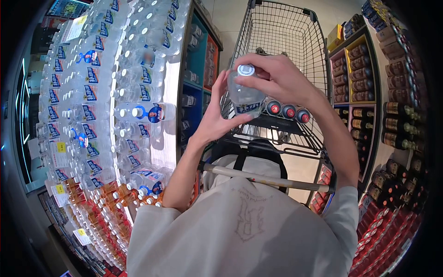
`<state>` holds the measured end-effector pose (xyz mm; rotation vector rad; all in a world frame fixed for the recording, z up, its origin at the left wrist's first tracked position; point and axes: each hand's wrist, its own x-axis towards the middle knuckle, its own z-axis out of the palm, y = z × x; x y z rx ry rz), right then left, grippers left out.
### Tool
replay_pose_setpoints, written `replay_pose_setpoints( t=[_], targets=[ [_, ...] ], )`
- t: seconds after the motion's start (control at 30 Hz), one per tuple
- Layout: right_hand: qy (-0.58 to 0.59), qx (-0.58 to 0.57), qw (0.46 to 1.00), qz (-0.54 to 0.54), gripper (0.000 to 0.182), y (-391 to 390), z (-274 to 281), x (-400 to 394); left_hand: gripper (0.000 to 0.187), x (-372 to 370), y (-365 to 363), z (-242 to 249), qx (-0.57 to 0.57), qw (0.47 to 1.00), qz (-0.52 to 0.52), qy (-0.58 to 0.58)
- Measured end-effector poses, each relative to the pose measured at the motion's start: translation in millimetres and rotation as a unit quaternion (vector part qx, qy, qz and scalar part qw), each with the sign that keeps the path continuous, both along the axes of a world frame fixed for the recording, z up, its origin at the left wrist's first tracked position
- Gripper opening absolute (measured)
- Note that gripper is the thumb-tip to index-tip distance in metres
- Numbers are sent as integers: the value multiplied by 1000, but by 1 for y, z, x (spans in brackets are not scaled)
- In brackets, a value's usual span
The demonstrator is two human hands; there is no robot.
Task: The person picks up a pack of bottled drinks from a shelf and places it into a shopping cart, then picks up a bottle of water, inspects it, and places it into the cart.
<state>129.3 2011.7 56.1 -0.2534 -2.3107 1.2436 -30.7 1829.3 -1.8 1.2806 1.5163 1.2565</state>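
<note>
A clear plastic bottle (243,94) with a white cap and a blue label is held up over the near end of the shopping cart (281,21). My left hand (218,115) wraps the bottle's side and lower part, thumb toward the label. Around the neck, just below the cap, the fingers of my right hand (277,78) are closed. Beneath my right wrist, several dark bottles with red caps (288,111) lie in a row in the cart. The cart's handle (267,179) crosses in front of my body, untouched by either hand.
On the left, a tall display of clear bottles (92,92) stands close by, with orange-drink bottles (101,203) below it. To the right are shelves of jars (360,69), dark bottles (399,124) and red cans (378,235). Pale tiled floor (226,14) shows beyond the cart.
</note>
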Motion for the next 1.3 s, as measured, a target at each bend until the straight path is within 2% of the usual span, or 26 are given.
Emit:
replay_pose_setpoints(
  t=[0.07,0.2,0.27,0.3,0.37,0.4,0.47,0.5,0.53,0.57,0.6,0.67,0.7,0.77,0.8,0.87,0.9,0.97,1.0,1.03,1.07,1.13,1.23,1.27,1.3],
  targets=[
    [9,32,999,14,34,-8,5,-2,109,2,7,21,-46,997,-15,-55],
    [-48,-32,998,34,32,-23,-3,-1,103,-3,-6,31,-63,996,-22,-64],
    [14,-202,978,-54,33,-30,-25,0,98,-9,-13,30,-90,991,-6,-100],
    [16,-202,978,-48,33,-33,-42,3,98,-10,-17,31,-89,991,0,-97],
    [-64,-242,954,-166,38,-41,-85,12,101,-11,-26,33,-75,995,29,-62],
    [-63,-244,955,-156,38,-48,-100,15,101,-12,-30,32,-76,995,38,-59],
    [-176,-351,917,-64,49,-64,-122,21,106,-14,-33,29,-40,995,88,-17],
    [-178,-351,918,-57,49,-77,-130,19,103,-18,-34,28,-43,993,109,-34],
    [-153,-418,894,-42,55,-91,-136,15,103,-18,-33,31,-45,992,114,-33],
    [-128,-483,866,-28,62,-99,-140,10,99,-18,-29,37,-22,982,167,-91],
    [-130,-485,865,-23,62,-100,-135,3,95,-19,-27,42,3,965,218,-149],
    [-99,-597,796,21,71,-98,-121,-15,90,-29,-25,45,12,963,240,-124],
    [-78,-553,830,1,79,-103,-122,-28,91,-37,-25,47,-1,968,226,-110],
    [-92,-534,840,22,82,-102,-119,-48,86,-54,-28,49,-22,971,218,-92],
    [-104,-513,851,40,86,-99,-117,-58,67,-65,-33,54,-41,969,221,-100],
    [-108,-524,844,31,90,-96,-131,-77,51,-84,-37,71,-63,962,246,-99],
    [-93,-501,860,41,89,-94,-132,-85,45,-99,-41,76,-99,963,243,-56],
    [-49,-428,901,43,87,-92,-145,-105,45,-139,-48,88,-122,968,206,73],
    [-49,-430,900,48,87,-92,-150,-115,48,-149,-46,102,-142,963,190,125],
    [-48,-431,899,66,86,-91,-155,-124,39,-156,-45,110,-121,964,184,152],
    [-47,-430,898,82,85,-88,-160,-134,39,-161,-42,118,-123,963,187,152],
    [-54,-433,895,95,83,-86,-166,-155,38,-168,-39,129,-225,922,173,264],
    [-72,-461,880,93,79,-83,-172,-187,40,-197,-42,115,-191,935,151,259],
    [-46,-469,879,68,85,-84,-181,-202,42,-206,-45,110,-172,941,143,256],
    [-67,-496,865,38,86,-86,-185,-215,43,-209,-45,110,-197,925,148,290]
  ],
)
